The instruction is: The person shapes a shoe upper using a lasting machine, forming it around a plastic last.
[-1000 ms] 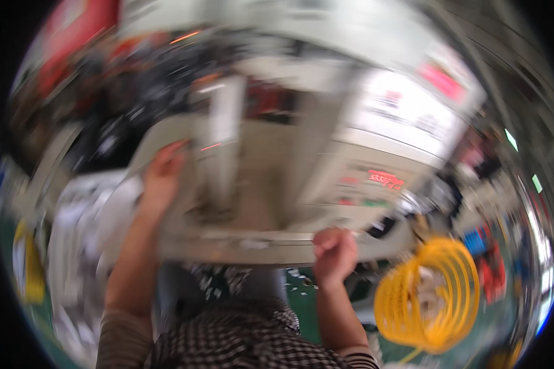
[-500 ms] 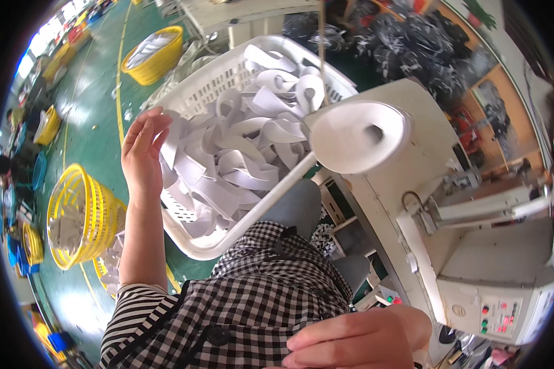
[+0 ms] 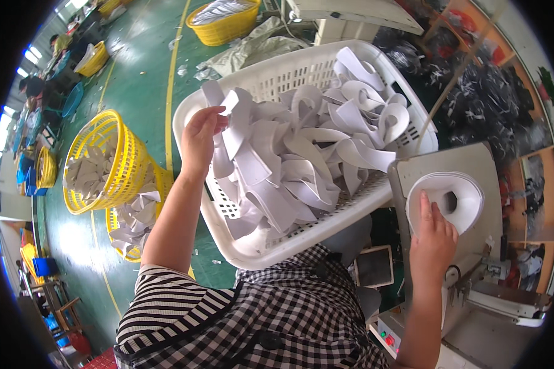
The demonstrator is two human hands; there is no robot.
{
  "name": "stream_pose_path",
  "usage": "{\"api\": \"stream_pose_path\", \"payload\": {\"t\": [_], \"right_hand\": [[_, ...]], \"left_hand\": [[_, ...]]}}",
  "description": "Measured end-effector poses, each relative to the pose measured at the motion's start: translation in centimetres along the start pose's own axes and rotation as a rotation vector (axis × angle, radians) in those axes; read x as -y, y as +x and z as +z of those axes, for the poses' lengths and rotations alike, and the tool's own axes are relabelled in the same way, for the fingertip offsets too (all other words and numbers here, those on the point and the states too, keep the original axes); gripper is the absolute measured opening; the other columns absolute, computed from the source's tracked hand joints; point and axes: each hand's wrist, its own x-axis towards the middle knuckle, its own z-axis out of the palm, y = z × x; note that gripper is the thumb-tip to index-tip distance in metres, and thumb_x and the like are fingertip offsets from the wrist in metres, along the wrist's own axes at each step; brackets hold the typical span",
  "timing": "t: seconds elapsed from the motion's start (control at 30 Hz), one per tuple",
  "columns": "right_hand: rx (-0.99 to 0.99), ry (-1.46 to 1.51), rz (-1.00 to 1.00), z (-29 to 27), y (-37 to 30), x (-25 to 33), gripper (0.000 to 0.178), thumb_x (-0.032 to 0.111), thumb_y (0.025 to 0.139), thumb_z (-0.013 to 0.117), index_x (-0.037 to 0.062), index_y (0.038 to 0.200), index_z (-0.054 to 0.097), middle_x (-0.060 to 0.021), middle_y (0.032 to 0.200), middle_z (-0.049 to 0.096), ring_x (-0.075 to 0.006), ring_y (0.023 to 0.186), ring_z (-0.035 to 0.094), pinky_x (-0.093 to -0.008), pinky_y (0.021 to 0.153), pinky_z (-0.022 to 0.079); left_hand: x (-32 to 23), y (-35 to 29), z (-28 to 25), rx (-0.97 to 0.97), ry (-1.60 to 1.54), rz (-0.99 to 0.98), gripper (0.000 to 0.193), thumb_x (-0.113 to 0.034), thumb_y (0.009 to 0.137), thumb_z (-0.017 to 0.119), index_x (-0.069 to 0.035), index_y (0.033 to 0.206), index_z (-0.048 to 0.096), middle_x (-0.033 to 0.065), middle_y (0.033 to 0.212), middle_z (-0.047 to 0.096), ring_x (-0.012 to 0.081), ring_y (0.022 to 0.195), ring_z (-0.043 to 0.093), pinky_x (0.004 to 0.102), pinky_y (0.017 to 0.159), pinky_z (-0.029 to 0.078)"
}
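A big white plastic basket (image 3: pixel 228 246) sits in front of me, heaped with curled white strips (image 3: pixel 301 178) of stiff-looking sheet material. At its left side my left hand (image 3: pixel 202 136) is raised over the heap, fingers closed at the edge of a white strip (image 3: pixel 231 103). To the right, a funnel-shaped stack of white strips (image 3: pixel 474 200) rests on the grey top of a machine. My right hand (image 3: pixel 434 230) lies on that stack's near left side, index finger stretched along the inside wall. The right thumb is hidden.
The machine (image 3: pixel 449 157) stands at my right, with a metal arm (image 3: pixel 505 301) nearer me. Yellow baskets (image 3: pixel 120 160) of grey-white pieces stand on the green floor at left. Another yellow basket (image 3: pixel 228 27) and a crumpled sack (image 3: pixel 252 52) lie beyond. Black bundles (image 3: pixel 474 104) fill the far right.
My view has turned. The right hand has moved from near my body out to the funnel-shaped stack. My left hand, apart from the strips before, now has its fingers at one.
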Motion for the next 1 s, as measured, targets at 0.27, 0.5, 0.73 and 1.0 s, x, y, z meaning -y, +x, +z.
{"api": "stream_pose_path", "payload": {"t": [0.27, 0.5, 0.73, 1.0], "right_hand": [[0.058, -0.122, 0.08, 1.4, 3.2, -2.3, 0.068, 0.001, 0.069, 0.061, 0.023, 0.129, 0.039, -0.0128, 0.11, 0.054, -0.0276, 0.096, 0.054, -0.0395, 0.086, 0.036], [0.09, -0.209, 0.152, 2.7, 4.8, -5.6, 0.069, 0.0, 0.069, 0.06, 0.0262, 0.129, 0.039, -0.0089, 0.103, 0.056, -0.0263, 0.094, 0.054, -0.0393, 0.086, 0.036], [0.141, -0.057, 0.213, 1.7, 3.9, -5.5, 0.071, 0.002, 0.069, 0.06, 0.0256, 0.131, 0.036, -0.0094, 0.113, 0.051, -0.0267, 0.109, 0.046, -0.0442, 0.095, 0.03], [-0.113, 0.598, -0.015, -2.6, 2.3, 4.2, 0.053, 0.013, 0.069, 0.064, 0.0076, 0.12, 0.048, -0.0133, 0.124, 0.044, -0.032, 0.117, 0.036, -0.0455, 0.099, 0.026]], "left_hand": [[5.4, 1.7, -3.2, 0.015, 0.9, 0.108, 0.049, -0.025, 0.071, 0.069, -0.007, 0.112, 0.05, 0.0184, 0.118, 0.043, 0.0333, 0.109, 0.044, 0.0357, 0.093, 0.037], [7.5, 4.2, 0.8, 0.061, 1.18, -0.212, 0.117, -0.048, 0.054, 0.076, -0.007, 0.138, 0.006, 0.0232, 0.139, 0.016, 0.0328, 0.129, 0.021, 0.0487, 0.102, 0.019], [7.1, 5.0, -0.3, 0.125, 0.698, -0.195, 0.084, -0.026, 0.061, 0.071, -0.009, 0.131, 0.028, 0.0196, 0.125, 0.042, 0.028, 0.109, 0.048, 0.0352, 0.091, 0.038], [-6.7, -3.2, 0.3, 0.182, -0.328, 0.046, 0.068, -0.017, 0.069, 0.066, -0.001, 0.126, 0.031, 0.0117, 0.114, 0.049, 0.0192, 0.102, 0.05, 0.0317, 0.087, 0.042]]}}
